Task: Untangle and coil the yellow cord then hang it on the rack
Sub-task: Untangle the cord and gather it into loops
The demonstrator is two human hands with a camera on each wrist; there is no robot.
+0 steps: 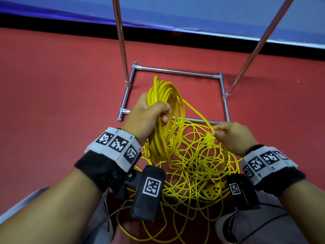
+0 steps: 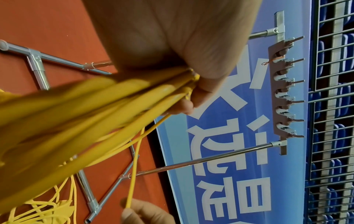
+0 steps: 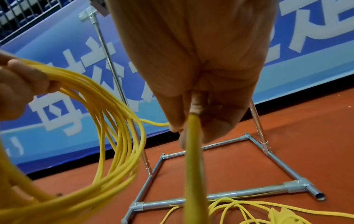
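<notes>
Left hand (image 1: 146, 111) grips yellow cord (image 1: 164, 110) coils; right hand (image 1: 232, 136) pinches strand.

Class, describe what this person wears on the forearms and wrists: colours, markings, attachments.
Both forearms are bare, no sleeves. The left wrist band and right wrist band are white, printed with black square codes, over black fuzzy straps. A black camera pod with a code marker hangs under each; a black cable trails from the left.
</notes>
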